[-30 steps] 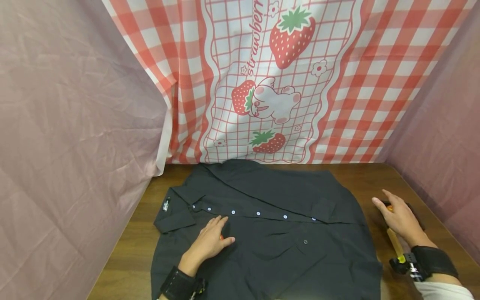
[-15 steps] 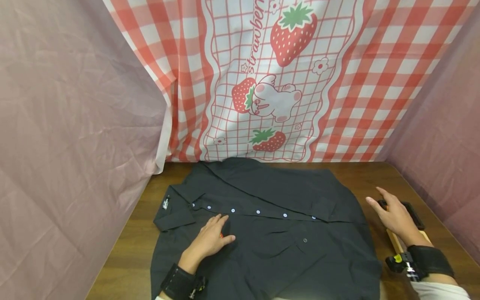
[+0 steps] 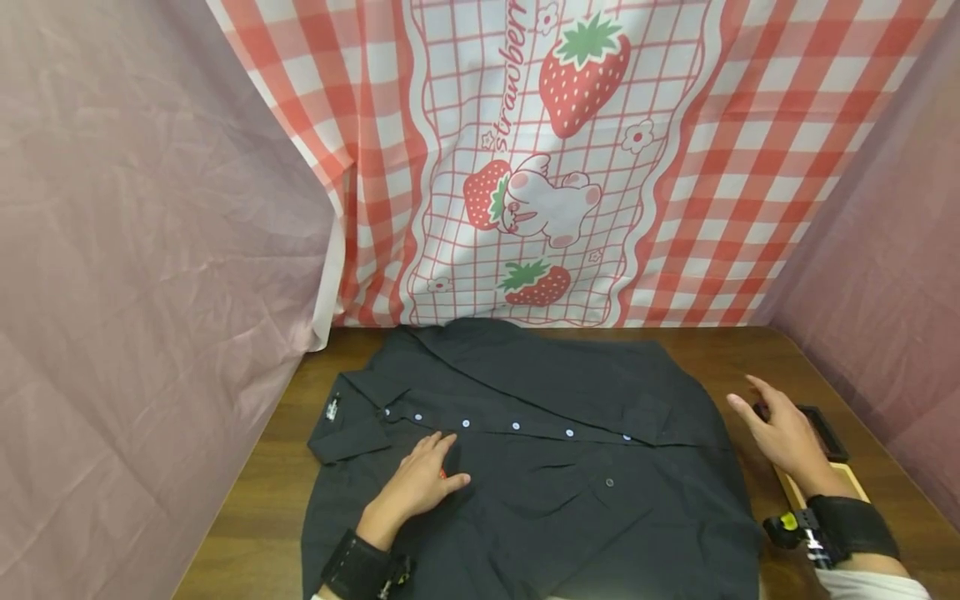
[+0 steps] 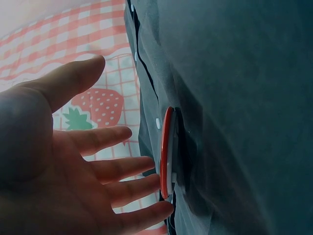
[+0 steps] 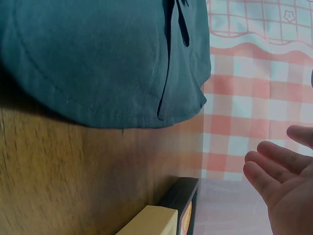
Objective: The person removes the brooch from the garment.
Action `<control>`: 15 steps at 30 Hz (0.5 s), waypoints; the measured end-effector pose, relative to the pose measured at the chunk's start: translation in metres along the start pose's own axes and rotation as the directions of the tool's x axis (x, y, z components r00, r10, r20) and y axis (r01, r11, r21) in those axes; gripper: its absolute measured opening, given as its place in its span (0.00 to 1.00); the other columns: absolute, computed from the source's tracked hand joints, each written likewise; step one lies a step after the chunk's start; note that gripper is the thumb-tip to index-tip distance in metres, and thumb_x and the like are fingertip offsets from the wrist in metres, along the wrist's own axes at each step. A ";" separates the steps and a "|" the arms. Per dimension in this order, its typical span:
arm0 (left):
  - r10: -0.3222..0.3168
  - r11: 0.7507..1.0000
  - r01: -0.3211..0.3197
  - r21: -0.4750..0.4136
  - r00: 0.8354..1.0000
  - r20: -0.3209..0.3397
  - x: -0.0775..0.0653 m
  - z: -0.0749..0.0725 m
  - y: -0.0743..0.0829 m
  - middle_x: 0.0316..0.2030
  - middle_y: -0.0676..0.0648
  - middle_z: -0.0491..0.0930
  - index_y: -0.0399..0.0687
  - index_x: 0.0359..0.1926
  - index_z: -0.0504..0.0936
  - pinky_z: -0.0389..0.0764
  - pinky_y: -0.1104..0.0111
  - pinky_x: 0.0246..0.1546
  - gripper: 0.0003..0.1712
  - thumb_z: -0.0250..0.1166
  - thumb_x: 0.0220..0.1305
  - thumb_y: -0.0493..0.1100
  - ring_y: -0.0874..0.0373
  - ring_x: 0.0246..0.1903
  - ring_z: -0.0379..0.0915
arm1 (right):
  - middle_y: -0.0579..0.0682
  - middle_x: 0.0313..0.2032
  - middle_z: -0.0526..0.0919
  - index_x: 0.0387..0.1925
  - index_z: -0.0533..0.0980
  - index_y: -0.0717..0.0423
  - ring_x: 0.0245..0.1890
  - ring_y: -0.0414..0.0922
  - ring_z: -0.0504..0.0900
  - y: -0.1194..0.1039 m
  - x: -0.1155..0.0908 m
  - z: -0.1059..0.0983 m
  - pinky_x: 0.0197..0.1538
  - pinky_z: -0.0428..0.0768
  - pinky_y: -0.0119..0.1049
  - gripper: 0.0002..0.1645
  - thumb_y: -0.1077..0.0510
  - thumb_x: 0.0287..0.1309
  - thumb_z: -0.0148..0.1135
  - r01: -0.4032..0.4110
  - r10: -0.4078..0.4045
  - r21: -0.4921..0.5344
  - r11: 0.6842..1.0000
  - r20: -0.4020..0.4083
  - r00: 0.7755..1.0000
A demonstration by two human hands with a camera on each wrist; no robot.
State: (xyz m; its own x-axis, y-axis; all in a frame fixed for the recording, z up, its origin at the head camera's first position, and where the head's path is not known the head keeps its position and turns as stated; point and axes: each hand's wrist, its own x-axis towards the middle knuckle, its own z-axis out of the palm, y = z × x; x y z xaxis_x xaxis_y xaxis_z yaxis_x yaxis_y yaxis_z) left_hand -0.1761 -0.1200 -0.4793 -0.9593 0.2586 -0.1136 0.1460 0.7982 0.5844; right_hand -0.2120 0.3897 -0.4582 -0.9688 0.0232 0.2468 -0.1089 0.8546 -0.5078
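A dark button-up shirt (image 3: 540, 517) lies spread on the wooden table, its collar (image 3: 352, 421) at the left and a row of white buttons (image 3: 516, 426) across it. My left hand (image 3: 420, 479) is over the shirt with its fingers extended. Beside those fingertips, the left wrist view shows a thin red-rimmed, pale-backed piece (image 4: 167, 152) edge-on against the cloth; the hand mostly covers it in the head view. To the right of the shirt, my right hand (image 3: 787, 433) hovers with fingers extended and holds nothing.
Under and beside the right hand are a black tray (image 3: 827, 433) and a light wooden box (image 3: 853, 479). Something orange (image 5: 186, 220) shows in the black tray. A strawberry-print checked cloth (image 3: 525, 167) hangs behind the table, with pinkish cloths (image 3: 150, 292) at both sides.
My right hand has shifted slightly left, uncovering more of the black tray and wooden box. The left hand and shirt stay in place.
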 end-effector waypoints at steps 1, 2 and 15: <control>-0.002 1.000 0.002 0.001 1.000 0.006 0.000 0.000 0.000 0.69 0.30 0.61 0.38 0.68 0.66 0.59 0.38 0.66 0.39 0.67 0.62 0.51 0.33 0.71 0.53 | 0.78 0.57 0.67 0.70 0.55 0.71 0.51 0.73 0.71 0.000 -0.001 0.000 0.44 0.69 0.67 0.39 0.46 0.72 0.48 0.002 -0.002 0.005 1.000 -0.005 1.000; -0.002 1.000 0.002 0.004 1.000 0.012 -0.001 0.001 0.001 0.69 0.30 0.61 0.38 0.68 0.66 0.59 0.38 0.66 0.39 0.67 0.62 0.51 0.33 0.71 0.53 | 0.78 0.57 0.67 0.70 0.55 0.71 0.50 0.73 0.71 -0.001 -0.002 0.001 0.44 0.70 0.66 0.39 0.46 0.72 0.48 0.004 -0.004 0.009 1.000 -0.009 1.000; 0.011 1.000 -0.011 0.015 1.000 -0.002 -0.003 0.004 0.007 0.68 0.28 0.62 0.37 0.67 0.67 0.60 0.38 0.65 0.38 0.67 0.61 0.51 0.33 0.70 0.55 | 0.76 0.54 0.73 0.69 0.58 0.71 0.47 0.70 0.77 -0.011 -0.004 -0.001 0.41 0.74 0.60 0.39 0.48 0.69 0.55 0.044 -0.040 0.039 0.998 -0.094 0.995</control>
State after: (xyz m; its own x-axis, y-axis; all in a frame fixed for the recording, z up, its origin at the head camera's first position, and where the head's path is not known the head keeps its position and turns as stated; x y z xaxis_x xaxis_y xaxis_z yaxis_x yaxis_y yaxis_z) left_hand -0.1713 -0.1125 -0.4780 -0.9581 0.2663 -0.1053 0.1602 0.8032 0.5737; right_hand -0.2064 0.3807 -0.4528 -0.9386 0.0375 0.3430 -0.1598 0.8338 -0.5284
